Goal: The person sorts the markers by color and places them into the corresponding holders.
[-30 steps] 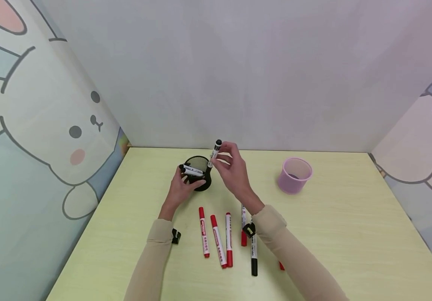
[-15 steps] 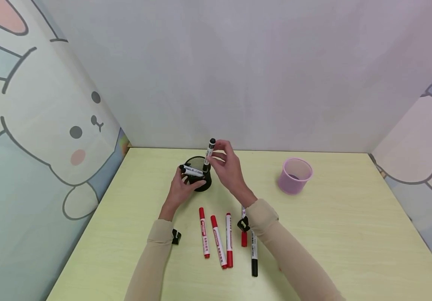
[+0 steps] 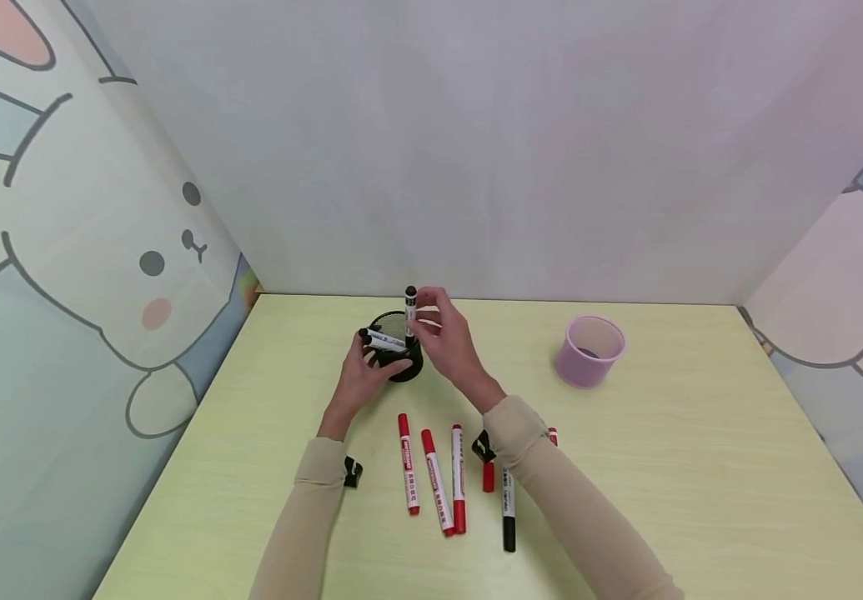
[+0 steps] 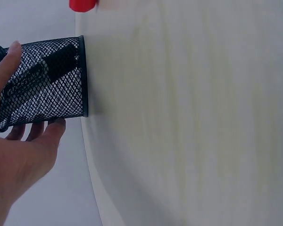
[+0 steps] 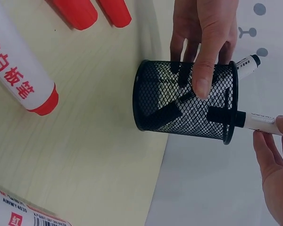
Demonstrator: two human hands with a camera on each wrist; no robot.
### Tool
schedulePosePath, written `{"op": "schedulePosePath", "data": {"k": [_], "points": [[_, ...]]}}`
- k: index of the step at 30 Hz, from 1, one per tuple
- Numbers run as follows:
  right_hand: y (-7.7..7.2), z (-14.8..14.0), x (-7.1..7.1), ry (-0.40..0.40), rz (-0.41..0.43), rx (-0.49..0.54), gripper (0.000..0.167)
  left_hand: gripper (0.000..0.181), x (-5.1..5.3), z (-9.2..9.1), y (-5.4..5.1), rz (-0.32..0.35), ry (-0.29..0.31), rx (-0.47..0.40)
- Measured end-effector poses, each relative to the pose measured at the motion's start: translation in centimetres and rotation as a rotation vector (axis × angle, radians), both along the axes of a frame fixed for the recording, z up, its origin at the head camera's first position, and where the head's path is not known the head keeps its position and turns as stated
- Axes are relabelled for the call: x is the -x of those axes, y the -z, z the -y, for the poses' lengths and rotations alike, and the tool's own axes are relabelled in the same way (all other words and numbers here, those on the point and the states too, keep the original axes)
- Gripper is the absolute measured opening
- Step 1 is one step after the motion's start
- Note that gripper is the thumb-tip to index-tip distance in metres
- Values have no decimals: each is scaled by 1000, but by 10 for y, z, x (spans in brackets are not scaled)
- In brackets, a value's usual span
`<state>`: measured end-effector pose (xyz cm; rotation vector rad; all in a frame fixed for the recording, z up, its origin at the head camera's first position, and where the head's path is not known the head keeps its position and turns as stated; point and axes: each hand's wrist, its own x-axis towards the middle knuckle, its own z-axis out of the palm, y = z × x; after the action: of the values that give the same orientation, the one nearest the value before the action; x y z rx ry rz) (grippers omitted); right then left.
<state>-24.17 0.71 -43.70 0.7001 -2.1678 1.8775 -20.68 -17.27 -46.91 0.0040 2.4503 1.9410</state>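
Observation:
My left hand [image 3: 362, 379] grips a black mesh pen holder [image 3: 406, 371], thumb and fingers on opposite sides in the left wrist view. White markers with black ends [image 3: 386, 340] lean in it toward the left. Between thumb and fingers, my right hand [image 3: 448, 340] pinches another black-and-white marker [image 3: 410, 312]. That marker stands nearly upright at the right of the opening. In the right wrist view, the black lower end of the pinched marker [image 5: 262, 123] is inside the mesh wall, while its white barrel sticks out above the rim.
Red-and-white markers [image 3: 408, 467] lie on the pale yellow table [image 3: 701, 467] in front of the pen holder. A black-capped marker [image 3: 509, 508] lies beside them, partly under the right forearm. The pink cup [image 3: 584, 362] stands to the right. A grey wall backs the table.
My right hand has moved left and brought the marker from beside the pen holder over its opening. The marker has straightened and its lower end has gone in. The left hand keeps still.

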Motion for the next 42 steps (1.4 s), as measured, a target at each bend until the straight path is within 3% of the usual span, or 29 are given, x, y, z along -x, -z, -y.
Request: {"op": "schedulePosePath", "data": {"k": [2, 8, 12, 19, 26, 28, 33, 34, 42], "points": [[2, 1, 1, -6, -9, -41, 41, 82, -1, -1, -3, 0, -1, 2], [6, 5, 1, -36, -69, -165, 45, 87, 11, 5, 22, -13, -6, 17], [8, 6, 1, -60, -149, -263, 47, 87, 12, 8, 28, -36, -6, 25], [8, 6, -1, -129, -215, -406, 46, 80, 13, 8, 30, -63, 4, 38], [10, 8, 1, -142, -305, -532, 42, 77, 14, 8, 31, -70, 13, 57], [11, 9, 1, -141, -337, -558, 40, 77, 12, 7, 26, -65, 20, 40], [13, 9, -1, -148, -382, -587, 35, 74, 12, 7, 27, -65, 20, 6], [13, 10, -1, -153, -383, -590, 33, 74, 15, 8, 33, -74, 14, 8], [11, 10, -5, -175, -361, -602, 18, 80, 15, 7, 33, -77, -4, 25]]}}
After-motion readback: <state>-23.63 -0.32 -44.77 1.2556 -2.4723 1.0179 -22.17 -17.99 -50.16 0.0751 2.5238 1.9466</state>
